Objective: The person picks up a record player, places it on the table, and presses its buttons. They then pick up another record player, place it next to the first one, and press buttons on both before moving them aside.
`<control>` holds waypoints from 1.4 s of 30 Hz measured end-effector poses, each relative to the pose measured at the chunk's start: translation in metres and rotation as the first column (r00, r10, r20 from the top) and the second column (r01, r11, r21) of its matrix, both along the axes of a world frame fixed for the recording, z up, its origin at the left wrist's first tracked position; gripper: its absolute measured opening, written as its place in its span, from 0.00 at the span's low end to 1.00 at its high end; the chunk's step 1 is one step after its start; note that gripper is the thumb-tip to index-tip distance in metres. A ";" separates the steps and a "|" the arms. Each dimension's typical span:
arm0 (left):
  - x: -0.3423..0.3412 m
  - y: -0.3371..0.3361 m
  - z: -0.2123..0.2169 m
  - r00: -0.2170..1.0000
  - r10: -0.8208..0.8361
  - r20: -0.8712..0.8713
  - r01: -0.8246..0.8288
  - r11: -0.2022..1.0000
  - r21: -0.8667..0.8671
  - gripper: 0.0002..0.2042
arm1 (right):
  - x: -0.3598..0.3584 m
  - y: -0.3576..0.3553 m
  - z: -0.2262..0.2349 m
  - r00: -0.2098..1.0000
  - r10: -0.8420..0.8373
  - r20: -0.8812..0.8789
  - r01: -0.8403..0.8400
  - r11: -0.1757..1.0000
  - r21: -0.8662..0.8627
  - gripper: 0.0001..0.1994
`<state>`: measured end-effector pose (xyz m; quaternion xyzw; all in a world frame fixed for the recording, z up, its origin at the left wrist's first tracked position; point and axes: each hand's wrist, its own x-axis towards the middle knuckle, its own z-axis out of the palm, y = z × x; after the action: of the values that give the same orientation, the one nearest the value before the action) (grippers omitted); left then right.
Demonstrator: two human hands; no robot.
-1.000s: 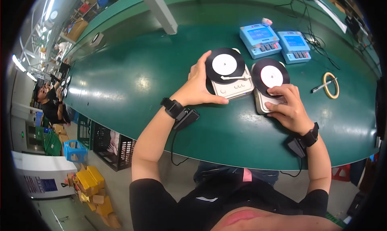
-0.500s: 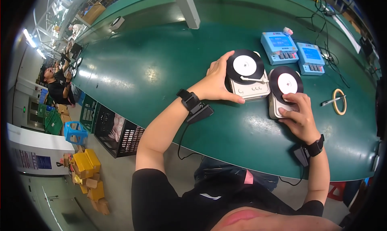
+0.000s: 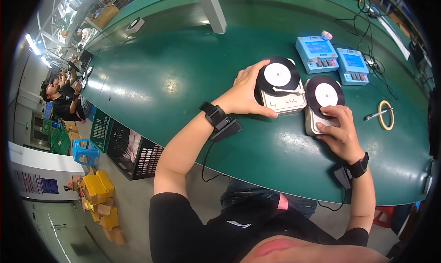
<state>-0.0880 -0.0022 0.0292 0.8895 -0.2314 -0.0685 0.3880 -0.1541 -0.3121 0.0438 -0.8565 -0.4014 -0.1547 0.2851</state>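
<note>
Turntable L (image 3: 281, 84) just beside turntable R (image 3: 323, 97), on green table (image 3: 161, 93)
L hand (image 3: 243, 90) grips turntable L, R hand (image 3: 341, 132) grips R; disc labels (image 3: 277, 73) white, blue units' screens (image 3: 318, 47) w/ txt too sm.

2 boxy cream-white record players (image 3: 285, 103); their flat round discs (image 3: 277, 75): black around white. long tabletop (image 3: 183, 107): deep green. 2 boxy light-blue devices (image 3: 317, 56): screens (image 3: 318, 47) brighter blue, buttons (image 3: 327, 63) dark and red. round ring (image 3: 392, 120): pale yellow. plastic stool (image 3: 86, 145): bright blue. lattice-sided crate (image 3: 147, 162): black.
</note>
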 end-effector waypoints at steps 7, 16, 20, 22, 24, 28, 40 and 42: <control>0.000 -0.001 0.001 1.000 -0.008 0.017 0.008 1.000 0.004 0.60 | 0.001 -0.001 0.001 1.000 0.010 -0.005 -0.010 1.000 -0.006 0.24; 0.000 -0.001 0.002 1.000 -0.010 0.018 0.010 1.000 0.009 0.60 | 0.000 0.000 0.000 1.000 0.002 -0.024 -0.001 1.000 0.022 0.24; 0.000 -0.001 0.000 1.000 -0.011 0.025 0.012 1.000 -0.012 0.61 | 0.000 0.000 0.002 1.000 0.002 -0.015 -0.002 1.000 0.010 0.24; -0.001 0.002 -0.003 0.999 -0.006 0.037 0.007 0.999 -0.036 0.63 | -0.002 0.002 0.003 1.000 0.015 -0.026 -0.015 1.000 0.014 0.23; -0.002 0.005 -0.007 0.999 -0.001 0.049 0.003 0.999 -0.039 0.64 | 0.000 0.003 0.002 1.000 0.006 -0.026 -0.006 1.000 0.017 0.22; 0.001 -0.003 0.000 0.998 -0.016 0.059 0.020 0.998 -0.067 0.63 | -0.001 -0.011 0.006 0.998 -0.034 -0.044 0.036 0.999 0.041 0.21; 0.006 0.000 -0.003 0.996 -0.086 0.038 0.092 0.973 -0.214 0.65 | 0.038 -0.091 -0.011 0.838 0.301 -0.455 0.167 0.653 0.739 0.28; 0.003 -0.004 -0.004 0.992 -0.126 0.020 0.128 0.970 -0.208 0.65 | 0.036 -0.096 -0.007 0.835 0.286 -0.470 0.178 0.668 0.723 0.33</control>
<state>-0.0849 -0.0063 0.0255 0.8274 -0.2949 -0.0657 0.4735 -0.1183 -0.4081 0.0365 -0.6588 -0.2305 -0.0437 0.7148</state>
